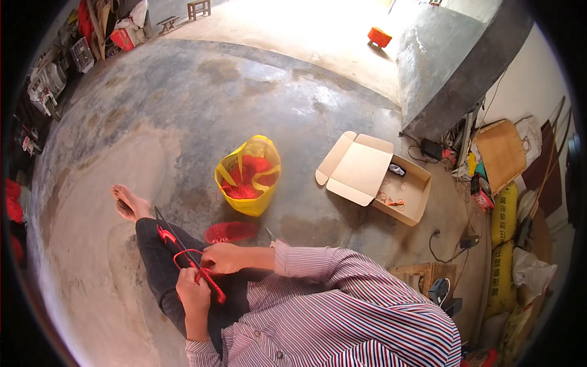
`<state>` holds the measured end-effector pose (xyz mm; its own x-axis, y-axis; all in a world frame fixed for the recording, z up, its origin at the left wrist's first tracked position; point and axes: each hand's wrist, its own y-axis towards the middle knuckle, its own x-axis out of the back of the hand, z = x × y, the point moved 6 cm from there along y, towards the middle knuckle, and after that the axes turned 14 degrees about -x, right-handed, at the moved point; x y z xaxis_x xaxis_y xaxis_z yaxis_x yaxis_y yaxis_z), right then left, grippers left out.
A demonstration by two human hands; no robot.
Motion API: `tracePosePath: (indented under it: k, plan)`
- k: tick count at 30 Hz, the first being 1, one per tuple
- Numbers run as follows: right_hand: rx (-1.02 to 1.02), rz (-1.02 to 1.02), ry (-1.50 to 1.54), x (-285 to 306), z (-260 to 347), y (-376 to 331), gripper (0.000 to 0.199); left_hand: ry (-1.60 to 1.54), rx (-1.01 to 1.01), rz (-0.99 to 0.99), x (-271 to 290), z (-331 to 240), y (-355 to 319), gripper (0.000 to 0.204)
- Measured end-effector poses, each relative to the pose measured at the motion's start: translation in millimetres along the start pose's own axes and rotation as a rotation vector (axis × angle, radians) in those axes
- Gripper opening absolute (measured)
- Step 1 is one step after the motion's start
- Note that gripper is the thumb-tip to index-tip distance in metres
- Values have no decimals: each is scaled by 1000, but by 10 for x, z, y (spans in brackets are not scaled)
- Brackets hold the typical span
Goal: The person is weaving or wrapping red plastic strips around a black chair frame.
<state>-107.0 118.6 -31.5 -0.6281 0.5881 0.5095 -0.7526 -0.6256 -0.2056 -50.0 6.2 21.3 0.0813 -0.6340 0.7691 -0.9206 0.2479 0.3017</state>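
Note:
My left hand (194, 290) is closed around a strip of red braided cord (214, 287), whose lower end pokes out beside the fingers. A thin dark rod (174, 237) slants up from the same grip over my trouser leg, with red material (165, 234) lying along it. Just above, my right hand (221, 258) is closed, fingers curled down at a red cord loop (177, 259) that arcs between the two hands. The fingertips are partly hidden. In front of my lap stands a yellow bag (254, 205) holding bundles of red cord (244, 191).
A red slipper (231, 232) lies below the bag. An open cardboard box (414, 189) with small items sits on the floor at right. Further right are a wooden box (431, 272), cables and a yellow sack (502, 244). My bare foot (129, 203) extends left.

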Motion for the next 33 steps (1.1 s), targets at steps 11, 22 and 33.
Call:
tracePosePath:
  k: [11,22,33]
  plan:
    - [99,-79,1155,1202,359,-609,15,-1026,534,-460,-179,576,-200,47]
    - [-97,-609,1224,2211,-334,-1119,9,-1277,631,-366,-536,284,-139,57]
    - [-262,130,700,638,384,-387,13,-1281,688,-357,-530,275,-230,55]
